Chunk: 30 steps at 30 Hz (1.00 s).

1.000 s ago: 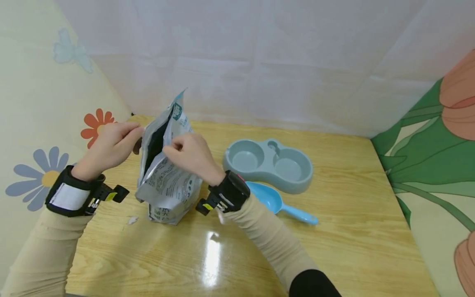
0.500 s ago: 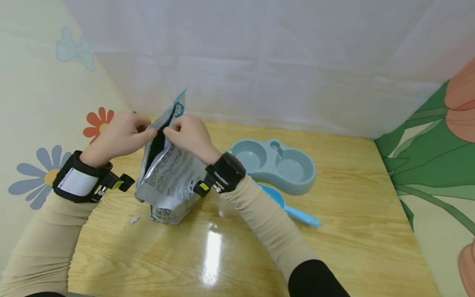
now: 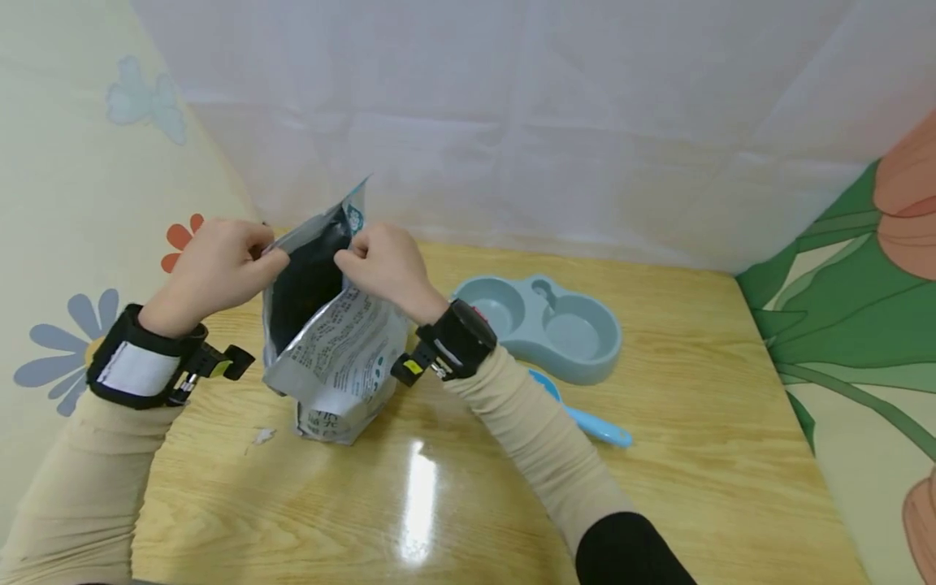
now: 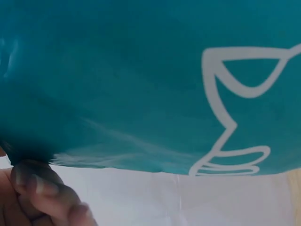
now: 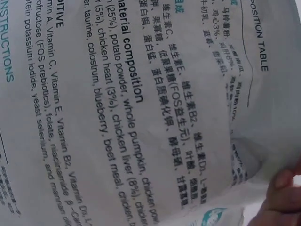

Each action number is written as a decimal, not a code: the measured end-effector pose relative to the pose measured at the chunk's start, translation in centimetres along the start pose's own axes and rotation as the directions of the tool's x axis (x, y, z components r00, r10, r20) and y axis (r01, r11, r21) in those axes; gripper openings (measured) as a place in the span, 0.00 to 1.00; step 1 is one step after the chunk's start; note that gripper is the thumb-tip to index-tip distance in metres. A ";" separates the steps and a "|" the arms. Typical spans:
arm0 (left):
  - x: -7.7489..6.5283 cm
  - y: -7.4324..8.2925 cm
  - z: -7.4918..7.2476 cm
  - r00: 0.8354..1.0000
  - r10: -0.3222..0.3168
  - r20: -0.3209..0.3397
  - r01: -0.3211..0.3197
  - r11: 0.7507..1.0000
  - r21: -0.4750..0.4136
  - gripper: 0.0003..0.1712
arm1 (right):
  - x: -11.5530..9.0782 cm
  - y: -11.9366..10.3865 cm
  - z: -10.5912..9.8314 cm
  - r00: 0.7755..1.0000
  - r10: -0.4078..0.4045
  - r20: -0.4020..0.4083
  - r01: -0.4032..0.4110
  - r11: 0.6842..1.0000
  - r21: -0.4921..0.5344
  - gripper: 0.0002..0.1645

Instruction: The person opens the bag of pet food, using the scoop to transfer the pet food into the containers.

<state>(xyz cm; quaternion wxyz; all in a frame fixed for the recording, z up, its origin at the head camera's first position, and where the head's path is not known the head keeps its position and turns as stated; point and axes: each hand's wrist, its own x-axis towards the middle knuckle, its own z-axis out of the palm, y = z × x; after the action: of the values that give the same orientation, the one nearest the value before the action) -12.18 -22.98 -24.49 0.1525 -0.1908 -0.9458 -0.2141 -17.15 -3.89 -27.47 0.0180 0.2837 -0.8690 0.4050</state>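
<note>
A pet food bag [image 3: 344,349] stands upright on the left of the table, its mouth spread wide around a dark inside. On its left rim my left hand [image 3: 219,268] pinches the edge between thumb and curled fingers. My right hand [image 3: 387,268] pinches the opposite rim, the one with printed text below. In the left wrist view the bag's teal face [image 4: 117,94] carries a white line drawing, with fingertips [image 4: 44,186] at its edge. Ingredient text covers the bag's pale side [image 5: 117,117] in the right wrist view. What lies inside the bag is too dark to tell.
A grey-blue double pet bowl [image 3: 534,348] stands right of the bag. In front of it lies a blue scoop [image 3: 601,428], partly hidden by my right forearm. A small torn scrap [image 3: 263,436] is on the wooden table [image 3: 695,455]. A white sheet [image 3: 548,146] hangs behind.
My left hand has taken the left rim higher up and drawn it leftward. My right hand has moved up along its rim. Between them the bag's mouth has widened.
</note>
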 end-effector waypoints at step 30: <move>-1.3 -2.2 -1.2 0.987 -0.010 -0.158 0.015 0.999 0.031 0.19 | -1.8 1.6 -2.4 0.990 -0.093 -0.110 0.077 0.988 -0.136 0.23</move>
<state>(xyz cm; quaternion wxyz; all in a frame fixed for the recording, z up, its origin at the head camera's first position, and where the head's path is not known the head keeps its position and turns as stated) -11.69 -25.82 -24.69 0.2287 -0.1647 -0.9352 -0.2143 -16.93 -0.49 -27.41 0.1044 0.2948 -0.8784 0.3614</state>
